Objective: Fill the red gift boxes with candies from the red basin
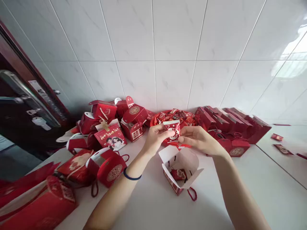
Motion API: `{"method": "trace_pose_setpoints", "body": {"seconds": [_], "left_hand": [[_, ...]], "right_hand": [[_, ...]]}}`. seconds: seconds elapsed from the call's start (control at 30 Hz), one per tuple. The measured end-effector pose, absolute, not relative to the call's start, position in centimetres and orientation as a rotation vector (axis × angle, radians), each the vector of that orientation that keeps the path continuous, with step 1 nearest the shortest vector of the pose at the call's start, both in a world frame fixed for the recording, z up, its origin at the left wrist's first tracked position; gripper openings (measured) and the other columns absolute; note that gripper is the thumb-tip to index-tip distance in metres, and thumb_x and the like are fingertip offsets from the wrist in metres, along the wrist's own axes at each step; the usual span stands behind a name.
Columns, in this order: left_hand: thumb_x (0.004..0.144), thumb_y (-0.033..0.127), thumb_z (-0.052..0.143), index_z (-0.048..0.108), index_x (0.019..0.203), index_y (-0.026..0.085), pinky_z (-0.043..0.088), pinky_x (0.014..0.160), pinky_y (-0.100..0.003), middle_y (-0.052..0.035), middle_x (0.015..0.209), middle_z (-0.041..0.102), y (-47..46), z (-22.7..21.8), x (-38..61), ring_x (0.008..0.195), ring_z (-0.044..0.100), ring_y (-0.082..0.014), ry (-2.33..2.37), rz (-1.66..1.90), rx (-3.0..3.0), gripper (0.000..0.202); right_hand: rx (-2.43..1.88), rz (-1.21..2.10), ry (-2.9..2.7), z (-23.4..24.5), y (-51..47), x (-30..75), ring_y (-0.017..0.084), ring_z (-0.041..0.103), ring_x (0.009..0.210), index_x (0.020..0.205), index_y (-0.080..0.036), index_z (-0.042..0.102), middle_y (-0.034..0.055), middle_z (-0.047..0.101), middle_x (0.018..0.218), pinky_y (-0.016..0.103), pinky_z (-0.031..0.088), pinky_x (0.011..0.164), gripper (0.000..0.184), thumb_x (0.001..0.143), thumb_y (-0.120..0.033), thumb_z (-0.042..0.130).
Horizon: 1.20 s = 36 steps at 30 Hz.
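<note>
Just above the open gift box, a small red and white wrapped sweet packet (pixel 173 128) is held upright. My left hand (pixel 157 136) pinches it from the left, with the thumb across its front. At its right edge are the fingertips of my right hand (pixel 198 138), closed on that side; its farther fingers are partly hidden. Below both hands stands the red gift box (pixel 170 183), its white flaps spread. Inside lies at least one red-wrapped sweet (pixel 178 174). A dark red cord loop (pixel 192 194) sticks out at the box's lower right.
Behind my hands, a red basin (pixel 153 120) is heaped with wrapped sweets (pixel 176 114). Several red boxes (pixel 112 174) crowd the left side. More boxes (pixel 257 129) stand in a row at the right, near loose sweets (pixel 283 149). A tiled wall (pixel 177 80) backs the white table (pixel 148 204).
</note>
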<state>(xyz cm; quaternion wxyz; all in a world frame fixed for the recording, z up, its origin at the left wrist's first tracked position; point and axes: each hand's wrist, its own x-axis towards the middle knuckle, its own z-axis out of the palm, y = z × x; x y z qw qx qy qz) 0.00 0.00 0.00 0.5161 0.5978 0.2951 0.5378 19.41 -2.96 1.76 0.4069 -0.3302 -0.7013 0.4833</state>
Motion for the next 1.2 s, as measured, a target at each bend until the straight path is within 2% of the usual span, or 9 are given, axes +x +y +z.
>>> {"method": "trace_pose_setpoints", "body": {"seconds": [0.07,0.17,0.33,0.5,0.67,0.77,0.9,1.1,1.2], "left_hand": [[0.066,0.026,0.073,0.075,0.076,0.015,0.045,0.065,-0.025,0.0016,0.065,0.067,-0.2,0.3,-0.3,0.066,0.058,-0.0134,0.726,1.143,1.498,0.015],[0.066,0.024,0.076,0.075,0.082,0.014,0.043,0.061,-0.024,0.001,0.067,0.068,-0.4,0.5,-0.4,0.062,0.057,-0.0122,0.736,1.02,1.535,0.019],[0.075,0.036,0.079,0.077,0.094,0.015,0.05,0.076,-0.027,-0.0048,0.088,0.076,-0.2,0.3,-0.3,0.081,0.066,-0.0172,0.692,1.011,1.524,0.029],[0.081,0.043,0.075,0.076,0.083,0.013,0.046,0.068,-0.026,-0.0022,0.077,0.071,-0.1,0.2,-0.7,0.072,0.061,-0.0148,0.707,0.913,1.651,0.03],[0.083,0.046,0.073,0.064,0.061,0.013,0.031,0.054,-0.024,0.0031,0.058,0.052,-0.3,0.8,-1.4,0.058,0.042,-0.0092,0.76,0.786,1.813,0.041],[0.08,0.051,0.074,0.059,0.057,0.014,0.023,0.05,-0.024,0.0049,0.053,0.043,0.0,0.9,-1.9,0.054,0.034,-0.0082,0.808,0.763,1.838,0.046],[0.078,0.053,0.075,0.053,0.054,0.015,0.022,0.049,-0.024,0.0055,0.052,0.04,0.3,1.0,-2.5,0.052,0.033,-0.0081,0.777,0.769,1.894,0.05],[0.085,0.046,0.07,0.039,0.054,0.017,0.022,0.052,-0.025,0.0057,0.06,0.03,0.0,1.6,-3.2,0.058,0.029,-0.0082,0.577,0.645,2.085,0.052],[0.088,0.048,0.067,0.045,0.056,0.017,0.025,0.054,-0.024,0.005,0.061,0.035,0.1,1.7,-3.7,0.059,0.033,-0.0089,0.641,0.593,2.2,0.05]], "right_hand": [[-0.834,1.195,-1.711,1.9,-2.9,19.0,0.016,0.068,0.077,0.09,-0.017,0.07,0.0027,0.071,0.085,0.029,0.057,0.073,0.033,0.084,-0.049,0.076],[-0.849,1.152,-1.619,1.9,-2.6,18.7,0.015,0.068,0.071,0.087,-0.018,0.068,0.0018,0.071,0.08,0.03,0.058,0.069,0.033,0.084,-0.049,0.076],[-0.852,1.056,-1.428,1.5,-2.1,19.0,0.016,0.067,0.063,0.081,-0.019,0.065,0.0014,0.071,0.072,0.03,0.058,0.064,0.034,0.079,-0.049,0.081],[-0.894,0.968,-1.385,1.7,-2.1,19.3,0.014,0.064,0.065,0.08,-0.018,0.065,0.0014,0.07,0.073,0.027,0.053,0.063,0.035,0.078,-0.05,0.08],[-0.929,1.062,-1.567,2.0,-2.3,19.5,0.015,0.061,0.074,0.088,-0.017,0.07,0.0035,0.071,0.084,0.026,0.049,0.068,0.035,0.081,-0.05,0.077],[-0.901,1.107,-1.559,1.9,-2.3,19.6,0.013,0.058,0.071,0.083,-0.017,0.068,0.0017,0.067,0.08,0.026,0.046,0.065,0.034,0.079,-0.048,0.08],[-0.851,1.208,-1.526,1.8,-2.3,19.9,0.011,0.054,0.065,0.078,-0.017,0.064,-0.0008,0.063,0.073,0.024,0.043,0.061,0.033,0.077,-0.044,0.083],[-0.792,1.349,-1.613,2.2,-2.7,19.9,0.008,0.048,0.057,0.073,-0.017,0.063,-0.0035,0.057,0.064,0.024,0.041,0.056,0.033,0.075,-0.041,0.085],[-0.864,1.28,-1.667,2.5,-2.8,19.9,0.01,0.05,0.058,0.075,-0.017,0.063,-0.0031,0.057,0.064,0.025,0.042,0.057,0.035,0.073,-0.044,0.085]]}}
